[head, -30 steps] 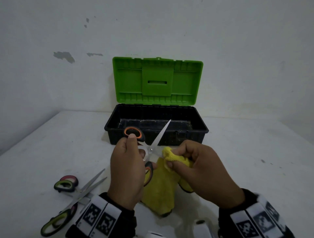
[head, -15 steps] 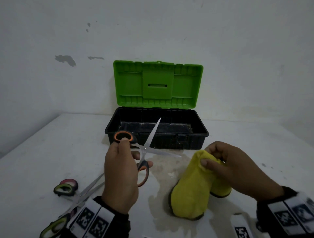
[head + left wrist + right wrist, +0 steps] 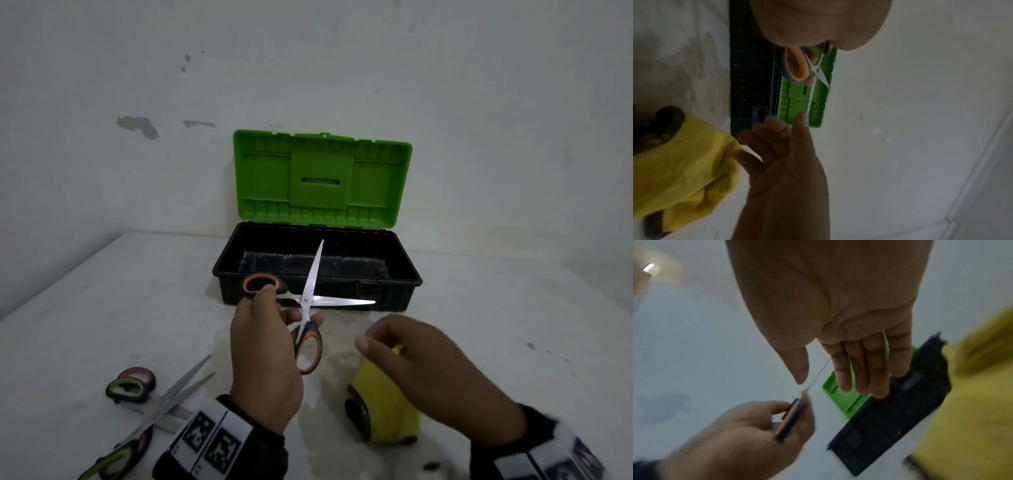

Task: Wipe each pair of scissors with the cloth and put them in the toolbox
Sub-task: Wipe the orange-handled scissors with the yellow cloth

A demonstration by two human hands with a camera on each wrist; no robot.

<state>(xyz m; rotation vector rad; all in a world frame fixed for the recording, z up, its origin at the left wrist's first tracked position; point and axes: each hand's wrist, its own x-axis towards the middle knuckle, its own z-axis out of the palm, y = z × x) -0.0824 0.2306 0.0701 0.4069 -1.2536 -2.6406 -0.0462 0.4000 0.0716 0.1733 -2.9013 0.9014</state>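
Note:
My left hand (image 3: 274,322) grips the orange-and-black scissors (image 3: 306,300) by their handles, just in front of the toolbox. The blades are spread wide, one pointing up over the box, one pointing right. The wrist view shows the same scissors (image 3: 797,65) under my palm. My right hand (image 3: 411,359) hovers over the yellow cloth (image 3: 383,414) with straight fingers (image 3: 859,369) and holds nothing. The cloth lies crumpled on the table. The black toolbox (image 3: 394,298) stands with its green lid (image 3: 322,178) up, and its inside looks bare.
More scissors with green and pink handles (image 3: 130,387) lie crossed on the table at the near left, beside my left wrist. A damp stain (image 3: 342,325) marks the white table in front of the box. The wall rises right behind the toolbox.
The right hand pulled the cloth off the blades, carried it right and let it drop onto the table. The scissor blades have spread wider in the left hand.

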